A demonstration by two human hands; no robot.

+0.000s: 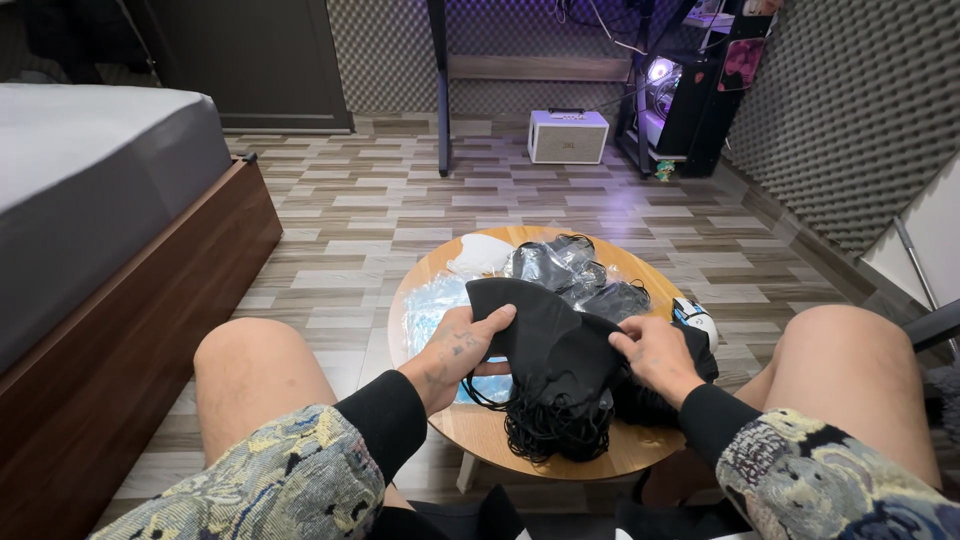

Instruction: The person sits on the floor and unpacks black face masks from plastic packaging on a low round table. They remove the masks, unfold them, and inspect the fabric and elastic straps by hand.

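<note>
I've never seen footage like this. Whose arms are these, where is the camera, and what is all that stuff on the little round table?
There is no machine here: a person wears one camera on the head, so you look down past bare knees at that person's own two hands. The left hand and the right hand both grip a stack of black face masks, one at each side; the ear loops hang down in a tangle beneath it. They work above a small round wooden table. On it lie more black masks in clear wrapping, a pack of light blue masks on the left, something white at the far edge and a small white object on the right. A bed stands to the left, and a white speaker box sits on the floor beyond.
</note>
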